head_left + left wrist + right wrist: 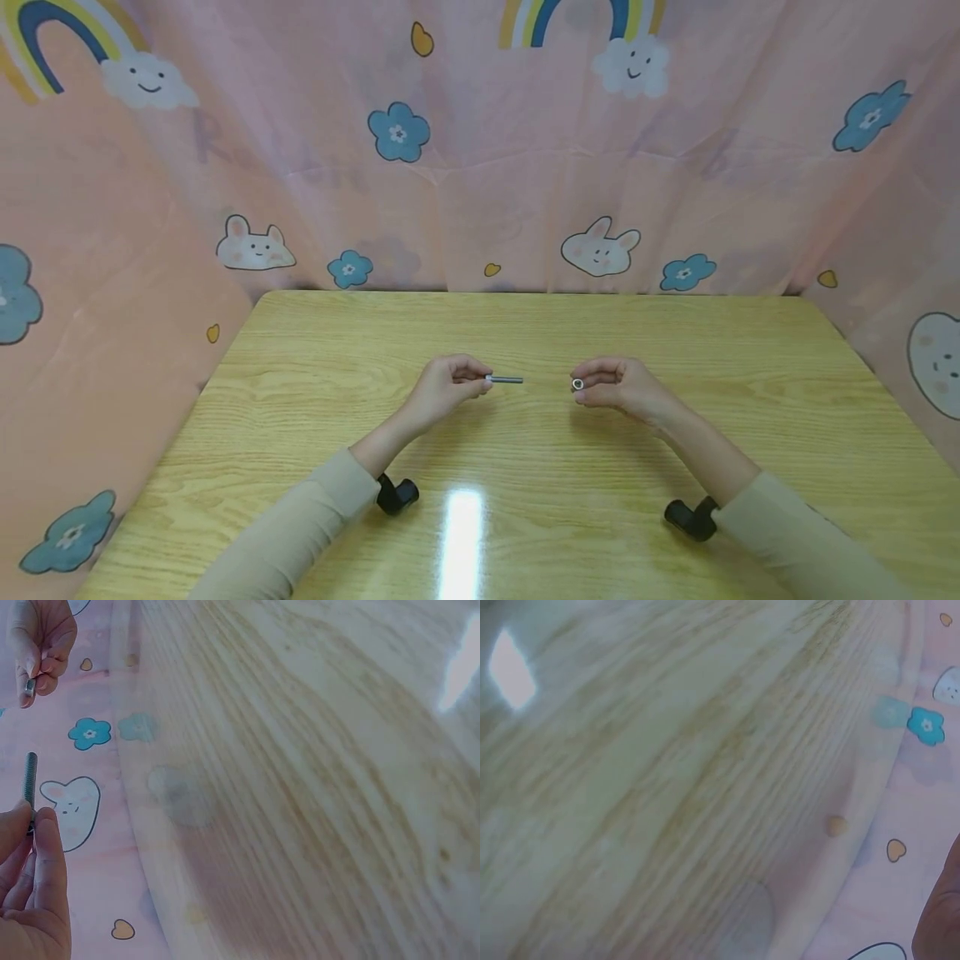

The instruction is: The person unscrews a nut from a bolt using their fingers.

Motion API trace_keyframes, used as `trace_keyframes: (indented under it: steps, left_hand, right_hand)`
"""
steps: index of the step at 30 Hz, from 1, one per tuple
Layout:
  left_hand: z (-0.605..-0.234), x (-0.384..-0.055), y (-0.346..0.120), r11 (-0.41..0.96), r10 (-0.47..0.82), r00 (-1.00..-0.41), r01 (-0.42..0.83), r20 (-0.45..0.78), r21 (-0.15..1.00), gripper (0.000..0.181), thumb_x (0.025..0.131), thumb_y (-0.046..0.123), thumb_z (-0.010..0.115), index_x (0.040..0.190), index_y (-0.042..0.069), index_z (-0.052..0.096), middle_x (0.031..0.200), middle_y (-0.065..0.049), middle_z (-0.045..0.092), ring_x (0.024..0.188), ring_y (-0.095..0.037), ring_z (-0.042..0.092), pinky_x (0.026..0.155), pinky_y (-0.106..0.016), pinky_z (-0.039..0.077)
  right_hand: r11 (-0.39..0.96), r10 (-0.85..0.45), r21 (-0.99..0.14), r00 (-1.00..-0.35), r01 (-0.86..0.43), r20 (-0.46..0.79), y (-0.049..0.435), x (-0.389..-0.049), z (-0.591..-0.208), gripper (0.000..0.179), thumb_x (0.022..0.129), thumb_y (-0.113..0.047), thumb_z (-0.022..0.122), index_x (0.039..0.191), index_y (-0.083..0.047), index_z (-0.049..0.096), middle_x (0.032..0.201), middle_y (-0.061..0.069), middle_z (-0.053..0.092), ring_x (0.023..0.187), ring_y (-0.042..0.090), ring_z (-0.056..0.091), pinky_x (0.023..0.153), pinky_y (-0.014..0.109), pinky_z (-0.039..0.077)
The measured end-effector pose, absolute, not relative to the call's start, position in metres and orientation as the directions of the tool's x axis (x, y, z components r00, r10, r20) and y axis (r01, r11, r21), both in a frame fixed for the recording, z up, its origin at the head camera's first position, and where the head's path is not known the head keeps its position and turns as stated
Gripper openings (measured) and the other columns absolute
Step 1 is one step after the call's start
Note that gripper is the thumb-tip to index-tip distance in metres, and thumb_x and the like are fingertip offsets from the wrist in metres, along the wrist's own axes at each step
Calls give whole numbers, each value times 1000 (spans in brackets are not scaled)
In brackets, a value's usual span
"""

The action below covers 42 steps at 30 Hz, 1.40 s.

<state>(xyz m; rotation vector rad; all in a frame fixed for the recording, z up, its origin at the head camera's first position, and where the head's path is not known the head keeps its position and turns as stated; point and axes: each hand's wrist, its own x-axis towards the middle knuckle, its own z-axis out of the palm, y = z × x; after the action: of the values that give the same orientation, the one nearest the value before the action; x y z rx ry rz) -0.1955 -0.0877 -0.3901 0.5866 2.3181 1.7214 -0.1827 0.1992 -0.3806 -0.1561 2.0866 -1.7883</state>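
Note:
My left hand [447, 385] pinches a silver threaded bolt [507, 380] by its head end, between thumb and fingers. The shank lies nearly level in the head view and points toward the right hand. In the left wrist view the bolt's thread [30, 776] shows clearly above the fingertips. My right hand [618, 386] pinches a small metal nut [577, 384] at its fingertips, with the hole facing outward. A short gap separates bolt and nut, both held above the table. Only an edge of the right hand [939, 915] shows in the right wrist view.
The wood-grain table [525, 333] lies under both hands, with a bright light reflection near its front. A pink patterned curtain [480, 192] hangs behind and at the sides. Black wrist cameras stick out below the left sleeve [300, 517] and the right sleeve [795, 525].

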Motion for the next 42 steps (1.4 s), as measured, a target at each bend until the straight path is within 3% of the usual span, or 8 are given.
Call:
trace_keyframes:
  steps: [8, 14, 20, 25, 32, 42]
  left_hand:
    - [-395, -199, -85, 261, 430, -900, 199, 71, 945, 19, 87, 2, 63, 103, -8, 64, 93, -19, 67, 85, -30, 65, 75, -46, 52]
    - [-375, -189, -82, 282, 444, -894, 205, 62, 937, 18, 87, -3, 61, 103, -13, 61, 93, -25, 65, 87, -39, 63, 76, -48, 51]
    - [-376, -188, -79, 294, 443, -895, 186, 39, 938, 18, 87, -3, 61, 102, -13, 61, 92, -24, 64, 88, -43, 61, 77, -51, 50]
    - [-397, -200, -78, 294, 429, -902, 194, 52, 936, 17, 87, 0, 63, 101, -9, 64, 90, -18, 66, 84, -38, 62, 73, -47, 52]
    - [-407, -205, -77, 316, 434, -899, 214, 60, 924, 14, 86, 4, 66, 98, -3, 67, 87, -10, 66, 77, -21, 63, 65, -28, 53]
    - [-407, -203, -73, 357, 447, -891, 260, 80, 897, 14, 85, 0, 65, 97, -7, 66, 87, -12, 67, 76, -17, 63, 66, -21, 51]
  right_hand:
    - [192, -313, -967, -923, 170, -224, 195, -187, -386, 44, 80, -2, 71, 115, 16, 52, 87, 0, 65, 80, 10, 63, 74, 26, 53]
    - [180, -291, -964, -925, 196, -243, 195, -190, -391, 44, 80, 0, 70, 117, 16, 51, 86, 1, 63, 79, 10, 62, 74, 25, 53]
    - [199, -287, -959, -923, 204, -256, 193, -194, -396, 44, 80, 1, 70, 116, 17, 51, 83, 1, 63, 77, 10, 62, 74, 26, 54]
    - [245, -280, -948, -921, 204, -271, 192, -197, -398, 43, 80, -1, 70, 116, 15, 52, 84, 0, 64, 78, 11, 62, 74, 26, 53]
    - [281, -273, -935, -916, 216, -294, 188, -200, -404, 41, 79, 0, 71, 114, 13, 55, 84, 0, 67, 79, 11, 62, 74, 25, 52]
    - [336, -284, -925, -917, 178, -279, 182, -202, -408, 34, 77, 2, 72, 107, 12, 60, 79, 0, 66, 74, 8, 60, 68, 23, 51]
